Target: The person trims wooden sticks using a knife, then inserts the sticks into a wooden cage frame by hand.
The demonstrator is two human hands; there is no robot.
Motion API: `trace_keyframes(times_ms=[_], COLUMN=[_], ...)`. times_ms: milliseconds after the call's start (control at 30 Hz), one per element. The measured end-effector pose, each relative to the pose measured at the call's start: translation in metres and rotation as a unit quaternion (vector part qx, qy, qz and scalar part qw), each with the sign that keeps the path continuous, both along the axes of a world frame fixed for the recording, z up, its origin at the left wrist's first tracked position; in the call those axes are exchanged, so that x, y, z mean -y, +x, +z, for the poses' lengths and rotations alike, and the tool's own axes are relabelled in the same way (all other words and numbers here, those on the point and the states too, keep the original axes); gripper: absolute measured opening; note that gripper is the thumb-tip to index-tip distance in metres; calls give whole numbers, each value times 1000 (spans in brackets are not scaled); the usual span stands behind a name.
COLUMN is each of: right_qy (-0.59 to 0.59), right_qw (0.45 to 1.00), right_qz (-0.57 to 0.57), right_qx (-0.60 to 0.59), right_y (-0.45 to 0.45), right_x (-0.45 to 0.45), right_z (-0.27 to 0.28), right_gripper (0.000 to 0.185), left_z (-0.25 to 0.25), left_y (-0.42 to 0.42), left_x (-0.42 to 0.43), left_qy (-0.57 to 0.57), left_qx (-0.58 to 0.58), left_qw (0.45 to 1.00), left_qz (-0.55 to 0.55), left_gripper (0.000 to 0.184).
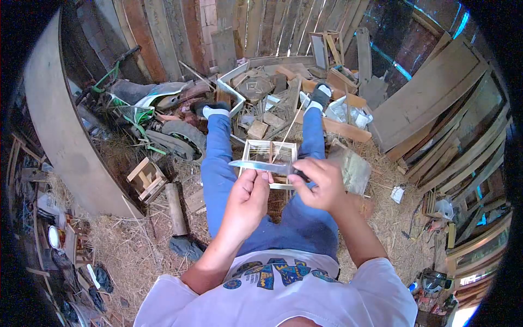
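My right hand (pixel 321 182) is closed around the dark handle of a knife (pixel 259 165). Its blade points left, flat above my left fingertips. My left hand (pixel 250 199) is closed in a pinch with the thumb up. A thin wooden stick (pixel 287 133) runs from the blade up and away between my legs; its near end seems to lie in my left fingers, partly hidden by the blade. Below both hands, between my thighs, sits a small pale wooden frame (pixel 246 152) with thin bars and a brown middle strip.
Wood scraps and a wooden block (pixel 257 129) lie between my feet. To the left are a motorbike wheel (pixel 182 136), a small wooden crate (pixel 146 180), a log (pixel 175 209) and a tall curved panel (pixel 71 131). Boards (pixel 430 92) lean on the right. Straw (pixel 387 229) covers the ground.
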State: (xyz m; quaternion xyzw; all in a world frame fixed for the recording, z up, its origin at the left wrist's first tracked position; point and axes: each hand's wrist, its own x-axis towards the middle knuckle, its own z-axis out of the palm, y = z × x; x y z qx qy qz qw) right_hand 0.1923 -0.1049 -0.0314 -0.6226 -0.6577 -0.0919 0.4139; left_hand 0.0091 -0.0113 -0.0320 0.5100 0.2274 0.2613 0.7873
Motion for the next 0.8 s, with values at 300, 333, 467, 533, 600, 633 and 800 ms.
trace_keyframes(times_ms=[300, 333, 467, 533, 600, 633, 800], right_qy=[-9, -19, 22, -5, 2, -1, -54], right_qw=[999, 998, 997, 995, 997, 995, 997], right_qz=[1, -3, -32, -29, -47, -87, -43], right_qx=[43, 68, 65, 91, 54, 41, 42], right_y=[6, 6, 19, 12, 24, 32, 47], right_x=[-8, -7, -16, -11, -14, -17, -8], right_z=[4, 5, 2, 4, -2, -3, -12], right_gripper=[19, 19, 20, 19, 17, 16, 12], left_z=[-7, -9, -9, -6, -12, -16, -17], left_y=[2, 2, 6, 5, 2, 1, -1], left_x=[3, 3, -3, 0, -3, -3, -1], left_qy=[73, 96, 96, 115, 111, 105, 125], left_qx=[3, 3, 12, -9, -15, -16, -28], left_qw=[997, 995, 995, 992, 993, 994, 992], left_qz=[26, 35, 18, 40, 24, 11, 6], left_gripper=[19, 19, 19, 19, 19, 19, 19])
